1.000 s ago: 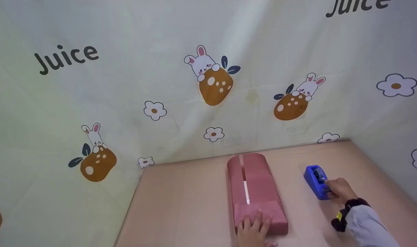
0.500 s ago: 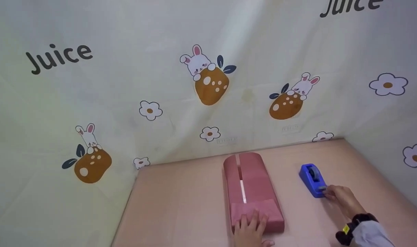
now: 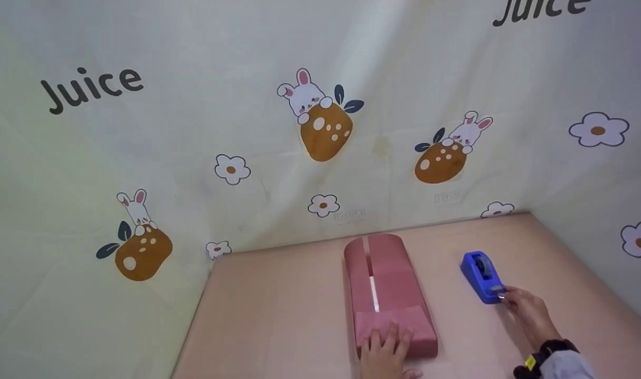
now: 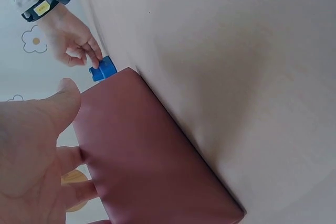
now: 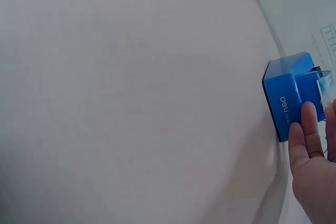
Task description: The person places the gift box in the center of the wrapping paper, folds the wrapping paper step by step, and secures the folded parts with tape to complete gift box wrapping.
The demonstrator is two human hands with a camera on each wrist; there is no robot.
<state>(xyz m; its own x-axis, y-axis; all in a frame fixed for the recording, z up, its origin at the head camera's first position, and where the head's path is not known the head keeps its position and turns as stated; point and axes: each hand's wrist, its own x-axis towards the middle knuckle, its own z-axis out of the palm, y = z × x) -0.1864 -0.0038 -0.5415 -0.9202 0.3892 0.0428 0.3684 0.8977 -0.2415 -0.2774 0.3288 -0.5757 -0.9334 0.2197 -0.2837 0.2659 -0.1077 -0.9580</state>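
Note:
A long box in dusky pink wrapping paper (image 3: 394, 284) lies on the table, its top seam showing a narrow white strip. My left hand (image 3: 386, 352) rests with spread fingers on the folded paper at the box's near end. To the right stands a blue tape dispenser (image 3: 475, 276), with a roll of clear tape (image 3: 485, 267) in it. At the dispenser's cutter end, my right hand (image 3: 531, 313) pinches the free end of the tape between thumb and index finger. Two other fingertips (image 5: 308, 113) touch the dispenser's blue front in the right wrist view.
The table (image 3: 278, 305) has a pale pinkish cover. Behind it and along both sides hangs a light curtain (image 3: 194, 105) printed with rabbits, fruit and flowers. Table surface lies between the box and the dispenser.
My right hand has moved from the tape roll toward the cutter end of the dispenser, drawing the tape along. The left hand stays on the box. The head view has shifted slightly.

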